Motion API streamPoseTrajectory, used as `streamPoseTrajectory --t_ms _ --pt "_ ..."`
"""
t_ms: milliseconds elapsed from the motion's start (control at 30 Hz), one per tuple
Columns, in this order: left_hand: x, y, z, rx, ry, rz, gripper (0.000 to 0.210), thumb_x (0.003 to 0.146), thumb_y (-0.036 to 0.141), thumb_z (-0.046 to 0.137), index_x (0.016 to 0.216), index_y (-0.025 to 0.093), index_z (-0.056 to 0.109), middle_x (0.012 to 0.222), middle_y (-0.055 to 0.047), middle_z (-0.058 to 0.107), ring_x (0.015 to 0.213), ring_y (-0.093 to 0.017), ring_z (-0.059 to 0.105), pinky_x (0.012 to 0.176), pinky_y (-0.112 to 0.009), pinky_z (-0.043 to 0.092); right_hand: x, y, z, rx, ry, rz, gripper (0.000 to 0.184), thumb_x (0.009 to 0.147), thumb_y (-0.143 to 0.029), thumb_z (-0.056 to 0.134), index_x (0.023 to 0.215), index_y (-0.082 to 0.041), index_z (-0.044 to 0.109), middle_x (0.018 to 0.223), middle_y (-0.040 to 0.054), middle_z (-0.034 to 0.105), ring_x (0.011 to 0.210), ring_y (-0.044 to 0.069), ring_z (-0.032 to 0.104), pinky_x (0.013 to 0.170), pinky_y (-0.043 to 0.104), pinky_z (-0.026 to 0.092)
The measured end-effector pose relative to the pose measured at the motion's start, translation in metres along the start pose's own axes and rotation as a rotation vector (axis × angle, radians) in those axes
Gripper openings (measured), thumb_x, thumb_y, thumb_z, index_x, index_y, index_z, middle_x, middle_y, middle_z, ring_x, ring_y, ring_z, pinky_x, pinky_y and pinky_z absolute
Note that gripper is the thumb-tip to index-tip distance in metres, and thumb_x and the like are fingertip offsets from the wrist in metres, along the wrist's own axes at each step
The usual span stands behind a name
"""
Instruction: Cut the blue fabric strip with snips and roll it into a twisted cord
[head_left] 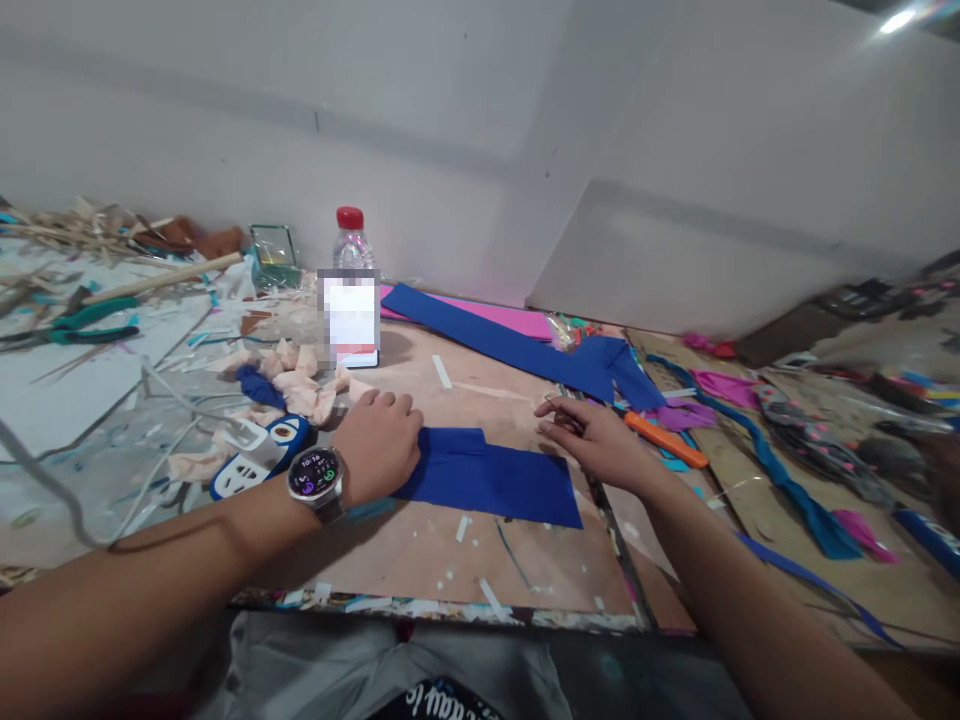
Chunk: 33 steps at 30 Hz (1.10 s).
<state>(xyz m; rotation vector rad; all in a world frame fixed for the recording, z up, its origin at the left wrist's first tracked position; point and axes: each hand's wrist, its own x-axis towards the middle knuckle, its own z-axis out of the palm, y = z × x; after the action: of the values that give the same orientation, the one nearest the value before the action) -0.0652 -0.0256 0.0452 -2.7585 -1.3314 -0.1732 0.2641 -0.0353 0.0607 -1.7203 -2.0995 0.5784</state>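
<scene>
A blue fabric strip (517, 480) lies across the board in front of me, its upper left part folded over in a second layer. My left hand (381, 440), with a watch on the wrist, rests at the strip's left end, its fingers curled down over the cloth; the fingertips are hidden. My right hand (589, 432) hovers just beyond the strip's upper right corner. Its fingers are loosely bent and apart, and I see nothing clearly held in them. Behind it a longer blue fabric band (495, 340) runs diagonally over a pink strip (517, 318).
A phone (354, 320) leans against a red-capped bottle (351, 235). Left of my hand are a power strip (262, 455) with cables and crumpled peach fabric (300, 380). Green-handled pliers (94, 325) lie far left. An orange cutter (666, 440) and fabric scraps lie right.
</scene>
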Motion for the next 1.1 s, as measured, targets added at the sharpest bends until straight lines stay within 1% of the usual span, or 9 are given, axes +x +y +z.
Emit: streamPoseTrajectory --t_ms 167,333,500,567,667,767,833,967,1100 --pt "0.001 -0.017 -0.003 0.127 0.029 -0.239 0.025 0.093 0.015 0.044 0.1 0.01 0.068 0.1 -0.021 0.069 0.097 -0.039 0.066 0.088 -0.055 0.042 0.003 0.002 0.012 0.029 0.135 -0.034 0.031 0.095 -0.045 0.057 0.105 -0.019 0.069 0.068 -0.0012 0.056 0.061 0.016 0.052 0.061 0.029 0.04" --pt "0.0 -0.039 -0.008 0.133 0.222 -0.349 0.023 0.094 0.019 0.044 0.092 0.014 0.066 0.092 -0.019 0.07 0.087 -0.037 0.066 0.103 -0.068 0.031 -0.012 -0.007 0.022 0.002 0.129 -0.173 0.026 0.096 -0.041 0.059 0.105 -0.02 0.07 0.079 0.0044 0.064 0.069 0.02 0.059 0.066 0.033 0.046" --pt "0.009 -0.04 -0.012 -0.037 0.215 -0.246 0.013 0.087 0.025 0.052 0.081 0.017 0.061 0.085 -0.017 0.068 0.087 -0.037 0.064 0.086 -0.052 0.042 -0.027 -0.021 0.036 -0.002 -0.041 -0.304 0.034 0.091 -0.039 0.072 0.121 -0.024 0.067 0.101 0.0093 0.069 0.086 0.023 0.066 0.079 0.037 0.053" --pt "0.012 -0.038 -0.014 -0.215 0.176 -0.225 0.015 0.088 0.03 0.052 0.077 0.02 0.056 0.075 -0.01 0.064 0.075 -0.03 0.061 0.076 -0.043 0.042 -0.025 -0.02 0.041 -0.032 -0.045 -0.281 0.032 0.094 -0.039 0.068 0.121 -0.022 0.066 0.106 0.0112 0.067 0.092 0.025 0.066 0.081 0.039 0.054" --pt "0.014 -0.035 -0.017 -0.693 0.215 -0.17 0.018 0.091 0.032 0.05 0.076 0.022 0.05 0.07 -0.001 0.056 0.068 -0.021 0.055 0.067 -0.033 0.039 -0.016 -0.009 0.046 -0.077 0.06 -0.235 0.03 0.101 -0.031 0.054 0.126 -0.018 0.063 0.11 0.0144 0.066 0.103 0.029 0.064 0.093 0.044 0.053" --pt "0.011 -0.029 -0.021 -1.252 0.292 -0.19 0.021 0.091 0.038 0.057 0.08 0.022 0.049 0.072 0.002 0.057 0.069 -0.019 0.061 0.064 -0.029 0.045 -0.005 0.01 0.047 -0.14 0.155 -0.209 0.039 0.103 -0.029 0.047 0.138 -0.016 0.059 0.116 0.0172 0.064 0.109 0.031 0.063 0.099 0.049 0.052" --pt "0.009 -0.024 -0.025 -1.539 0.268 -0.248 0.024 0.087 0.04 0.065 0.086 0.022 0.048 0.071 0.003 0.06 0.066 -0.019 0.067 0.059 -0.027 0.048 0.002 0.023 0.046 -0.204 0.194 -0.198 0.042 0.102 -0.028 0.047 0.14 -0.014 0.059 0.115 0.0184 0.063 0.109 0.032 0.062 0.1 0.051 0.052" --pt "0.007 -0.015 -0.035 -1.793 0.327 -0.372 0.022 0.087 0.036 0.066 0.091 0.021 0.05 0.066 0.002 0.066 0.055 -0.016 0.065 0.051 -0.022 0.048 0.011 0.039 0.044 -0.315 0.261 -0.189 0.044 0.1 -0.028 0.049 0.138 -0.009 0.062 0.117 0.022 0.064 0.111 0.035 0.06 0.102 0.054 0.051" --pt "0.01 -0.012 -0.033 -1.986 0.413 -0.497 0.014 0.088 0.03 0.06 0.092 0.018 0.055 0.071 -0.001 0.07 0.057 -0.015 0.067 0.055 -0.023 0.053 0.016 0.039 0.043 -0.335 0.283 -0.215 0.04 0.102 -0.028 0.045 0.13 -0.01 0.068 0.112 0.0211 0.064 0.106 0.033 0.061 0.099 0.051 0.052"
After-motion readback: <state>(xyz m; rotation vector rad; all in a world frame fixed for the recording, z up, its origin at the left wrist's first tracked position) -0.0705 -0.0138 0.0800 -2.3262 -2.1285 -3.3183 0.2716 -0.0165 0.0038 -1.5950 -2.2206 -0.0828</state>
